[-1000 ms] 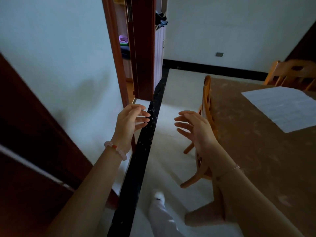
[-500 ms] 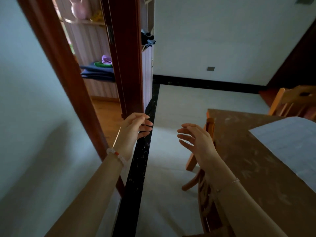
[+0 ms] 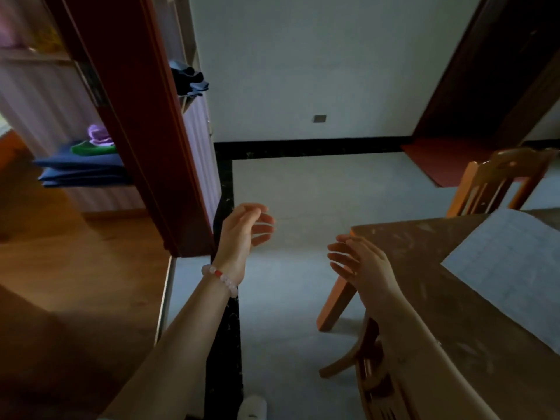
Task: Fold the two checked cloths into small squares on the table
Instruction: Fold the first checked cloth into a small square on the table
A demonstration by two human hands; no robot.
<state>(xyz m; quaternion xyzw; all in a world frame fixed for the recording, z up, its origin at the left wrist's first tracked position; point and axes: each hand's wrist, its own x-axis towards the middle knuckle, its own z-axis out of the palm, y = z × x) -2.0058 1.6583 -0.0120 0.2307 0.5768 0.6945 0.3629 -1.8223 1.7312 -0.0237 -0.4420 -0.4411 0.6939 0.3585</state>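
Note:
A pale checked cloth (image 3: 512, 265) lies spread flat on the brown table (image 3: 424, 253) at the right. My left hand (image 3: 245, 228), with a bead bracelet on its wrist, hangs in the air over the floor beside a door frame, fingers apart and holding nothing. My right hand (image 3: 360, 262) is raised near the table's left corner, fingers spread, also holding nothing. Both hands are well apart from the cloth. Only one checked cloth is in view.
A dark red door frame (image 3: 145, 122) stands at the left, with shelves holding folded dark blue fabric (image 3: 81, 171) behind it. A wooden chair (image 3: 497, 183) stands beyond the table and another (image 3: 369, 368) is tucked under its near side. The floor is pale tile.
The view has swung right and forward, past the door frame. The table and cloth sit nearer. Both hands stay raised and bare, the left now further from the frame.

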